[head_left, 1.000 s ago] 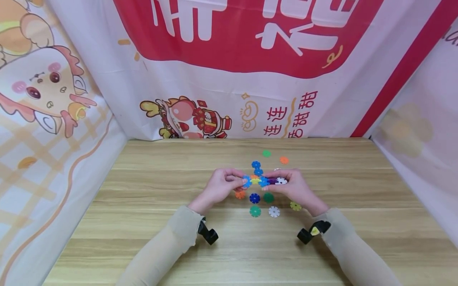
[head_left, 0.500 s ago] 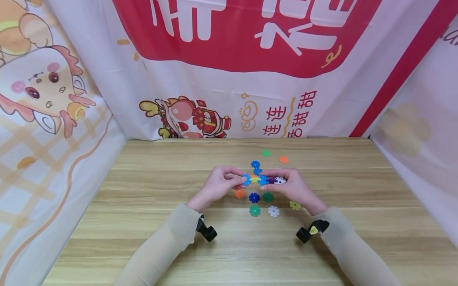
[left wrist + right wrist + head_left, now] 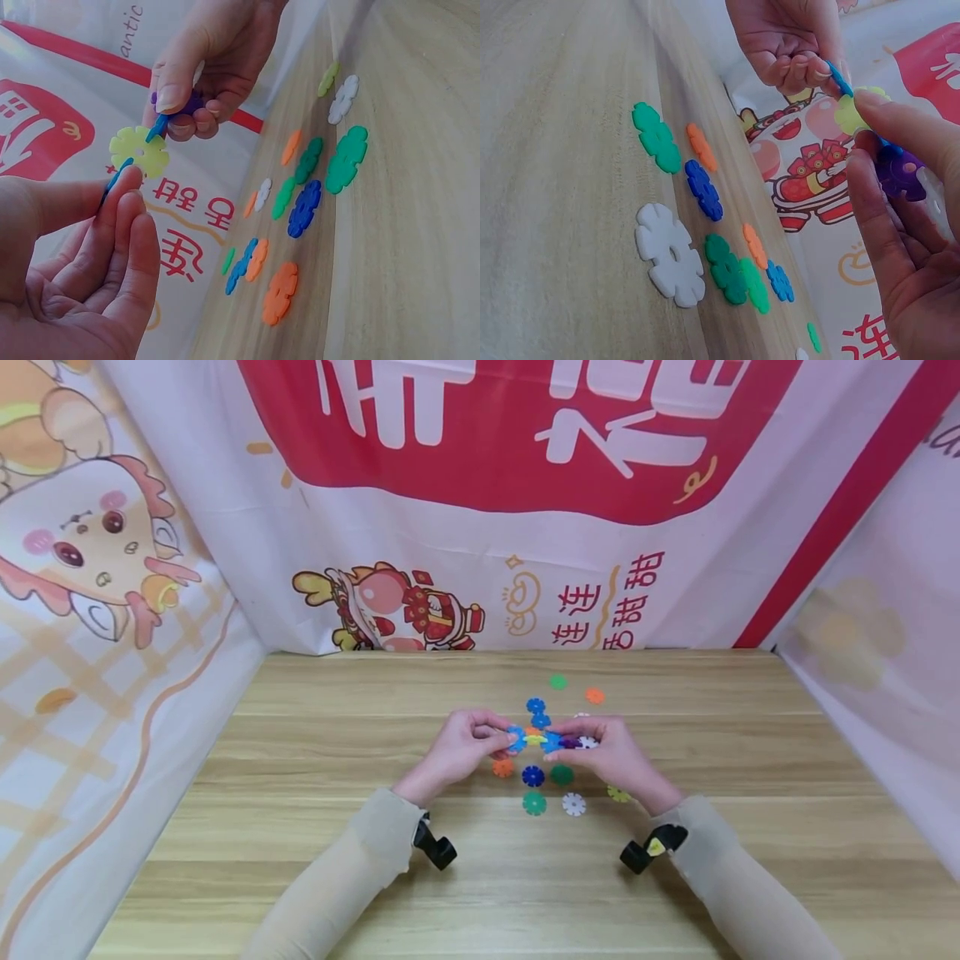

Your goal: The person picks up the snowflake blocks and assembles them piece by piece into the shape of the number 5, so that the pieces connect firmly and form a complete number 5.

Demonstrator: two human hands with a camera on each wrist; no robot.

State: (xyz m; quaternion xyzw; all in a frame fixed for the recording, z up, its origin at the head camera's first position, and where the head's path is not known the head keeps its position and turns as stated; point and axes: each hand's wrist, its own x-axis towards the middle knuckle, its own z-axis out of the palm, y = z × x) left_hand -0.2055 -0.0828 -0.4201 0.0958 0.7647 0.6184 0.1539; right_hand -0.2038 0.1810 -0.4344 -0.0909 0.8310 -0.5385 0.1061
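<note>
My disc row (image 3: 535,740) runs left to right above the table (image 3: 525,893).
My left hand (image 3: 467,743) pinches a blue disc (image 3: 516,739), my right hand (image 3: 613,747) a 2nd blue disc (image 3: 551,742) beside a purple disc (image 3: 900,174); the yellow disc (image 3: 127,150) lies between, neither hand clearly nearer.

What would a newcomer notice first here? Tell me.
Likely the huge red patch on the cloth behind the table. Then the yellow disc between two blue discs, held up by the left hand and right hand. Below, loose bright discs lie scattered on the table.
</note>
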